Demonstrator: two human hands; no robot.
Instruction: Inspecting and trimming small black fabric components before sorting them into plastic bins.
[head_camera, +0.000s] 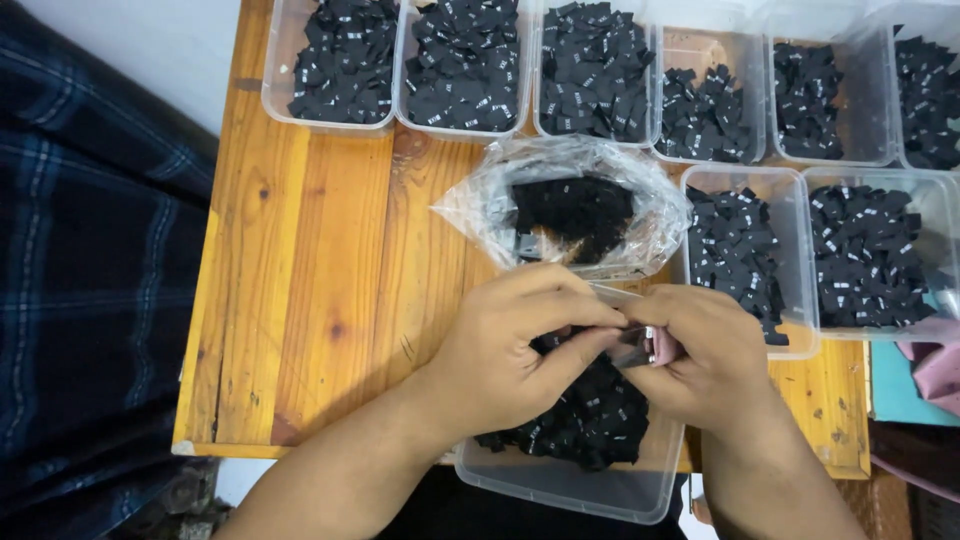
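Hands (610, 345) pinched tog. over tub (570, 480)

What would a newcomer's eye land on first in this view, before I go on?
Probably the two hands meeting at bottom centre: the left hand and right hand pinch a small pink-handled tool over a clear tub of black tags. Just behind sits a crumpled clear plastic bag of black tags, and more clear tubs line the wooden table behind it.
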